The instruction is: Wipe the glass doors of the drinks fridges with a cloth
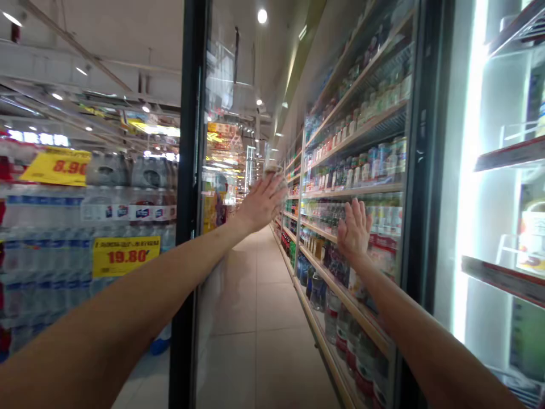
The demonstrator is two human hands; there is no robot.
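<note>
A glass cooler door (255, 307) with black frame edges stands open in front of me, and the drink aisle shows in or through its pane. My left hand (266, 199) reaches out to the middle of the pane, palm forward, fingers stretched and a little blurred. Something pale and blurred shows just above its fingertips; I cannot make out what it is. Lower and to the right, my right hand (355, 230) is raised at the pane with its fingers extended. Neither hand visibly holds anything. Whether the palms touch the glass I cannot tell.
Stacked packs of bottled water (46, 244) stand at the left with yellow price signs (126, 257). At the right is the lit cooler interior with shelves (506, 278). Rows of bottles (357, 170) show within the pane, and a tiled floor runs away ahead.
</note>
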